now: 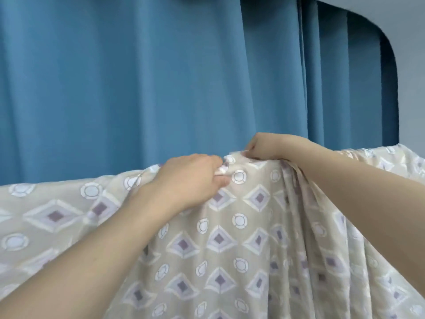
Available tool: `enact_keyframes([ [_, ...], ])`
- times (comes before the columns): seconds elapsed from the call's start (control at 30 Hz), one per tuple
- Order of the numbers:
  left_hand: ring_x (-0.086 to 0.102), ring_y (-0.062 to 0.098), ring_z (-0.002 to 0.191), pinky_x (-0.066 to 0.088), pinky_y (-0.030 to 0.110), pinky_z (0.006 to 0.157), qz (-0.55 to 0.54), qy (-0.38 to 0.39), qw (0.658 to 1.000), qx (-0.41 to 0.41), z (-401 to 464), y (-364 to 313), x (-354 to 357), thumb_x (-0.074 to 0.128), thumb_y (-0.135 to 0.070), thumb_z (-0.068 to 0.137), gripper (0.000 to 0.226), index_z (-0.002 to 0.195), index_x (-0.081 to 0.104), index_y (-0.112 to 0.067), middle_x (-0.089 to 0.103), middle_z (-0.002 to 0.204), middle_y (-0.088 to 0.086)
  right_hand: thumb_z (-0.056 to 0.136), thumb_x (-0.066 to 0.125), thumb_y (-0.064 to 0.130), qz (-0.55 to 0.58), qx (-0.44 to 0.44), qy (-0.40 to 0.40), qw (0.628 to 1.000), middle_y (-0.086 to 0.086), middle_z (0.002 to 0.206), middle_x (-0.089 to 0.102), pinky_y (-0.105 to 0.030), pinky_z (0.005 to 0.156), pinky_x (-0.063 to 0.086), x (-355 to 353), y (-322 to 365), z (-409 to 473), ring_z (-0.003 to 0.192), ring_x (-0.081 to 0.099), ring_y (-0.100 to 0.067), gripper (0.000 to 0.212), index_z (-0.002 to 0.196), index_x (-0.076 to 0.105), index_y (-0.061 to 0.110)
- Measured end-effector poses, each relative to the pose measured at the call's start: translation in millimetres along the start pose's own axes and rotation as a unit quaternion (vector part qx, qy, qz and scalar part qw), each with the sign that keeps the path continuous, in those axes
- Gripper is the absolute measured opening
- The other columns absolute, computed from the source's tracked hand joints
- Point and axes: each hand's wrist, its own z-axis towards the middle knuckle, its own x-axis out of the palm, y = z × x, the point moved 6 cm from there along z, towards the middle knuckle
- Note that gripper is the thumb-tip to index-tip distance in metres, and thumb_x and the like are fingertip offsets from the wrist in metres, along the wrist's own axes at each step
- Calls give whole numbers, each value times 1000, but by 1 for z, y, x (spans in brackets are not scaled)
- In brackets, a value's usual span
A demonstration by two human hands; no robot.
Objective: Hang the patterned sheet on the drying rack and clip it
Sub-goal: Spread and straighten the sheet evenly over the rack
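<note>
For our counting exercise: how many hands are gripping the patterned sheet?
2. The left hand pinches the patterned sheet at its top fold, centre; the right hand grips the same fold just beside it.

Even, soft daylight-like brightness, faint shadows, slight motion blur, wide-angle bending at the edges.
</note>
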Motion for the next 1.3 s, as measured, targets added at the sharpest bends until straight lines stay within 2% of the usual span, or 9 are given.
enact_keyframes([
  [0.2, 56, 19, 88, 47, 34, 79, -60, 52, 997, -19, 15, -4, -9, 28, -54, 101, 46, 83, 55, -22, 59, 86, -7, 88, 56, 58, 119, -46, -97, 987, 8, 97, 66, -29, 80, 48, -38, -27, -33, 90, 63, -15, 35, 103, 67, 28],
  [0.3, 58, 24, 88, 43, 31, 66, 38, 9, 999, -10, 28, -25, -28, 41, -22, 95, 17, 93, 57, -18, 62, 93, 0, 95, 51, 45, 141, -3, -128, 982, 4, 101, 67, -31, 78, 48, -53, -72, -57, 95, 63, -18, 28, 100, 66, 21],
  [0.4, 58, 26, 93, 48, 37, 72, -43, 16, 998, 30, 40, -66, -24, 40, -13, 87, 20, 100, 56, -17, 61, 98, 2, 96, 52, 31, 158, 36, -101, 982, 7, 113, 66, -28, 93, 42, -40, -119, -77, 110, 57, -15, 21, 108, 68, 25],
  [0.47, 57, 25, 92, 48, 37, 71, -110, 17, 993, 44, 51, -91, -14, 43, -24, 92, 15, 98, 54, -16, 60, 97, 2, 92, 52, 51, 212, 47, -63, 974, 7, 108, 69, -33, 101, 42, -19, -139, -91, 108, 61, -15, 33, 105, 70, 26],
  [0.57, 54, 23, 83, 40, 33, 60, -128, -12, 991, 25, 67, -111, -1, 47, -45, 90, 27, 91, 49, -19, 55, 87, -2, 81, 49, 74, 263, -17, -68, 962, -10, 95, 69, -42, 91, 50, -9, -144, -102, 85, 65, -15, 63, 94, 69, 17],
  [0.73, 54, 24, 79, 41, 33, 62, -88, -9, 996, 15, 80, -117, 12, 40, -52, 93, 36, 78, 46, -20, 55, 80, -1, 93, 52, 50, 216, -62, -84, 971, -2, 70, 66, -26, 69, 48, -20, -163, -92, 64, 56, -9, 44, 79, 70, 12],
  [0.9, 56, 18, 106, 43, 35, 96, -135, 117, 982, -61, 80, -113, 14, 29, -58, 99, 51, 99, 64, -22, 60, 110, -7, 100, 47, 35, 57, 81, -133, 986, -13, 92, 66, -34, 78, 44, -35, -263, -78, 86, 56, -28, 41, 88, 66, 1],
  [1.03, 54, 20, 90, 44, 33, 78, -97, 72, 992, -42, 101, -154, 12, 38, -37, 98, 26, 84, 52, -20, 58, 103, 0, 99, 43, 45, 87, 39, -107, 990, -2, 103, 68, -36, 89, 45, -35, -271, -73, 95, 58, -21, 39, 98, 69, 16],
  [1.3, 54, 24, 84, 42, 32, 71, -120, 25, 991, -47, 138, -183, 17, 43, -33, 101, 35, 71, 49, -15, 52, 77, -1, 97, 41, 53, 102, -1, -157, 982, -4, 56, 43, -31, 57, 35, -34, -290, -68, 53, 41, -19, 59, 60, 41, 7],
])
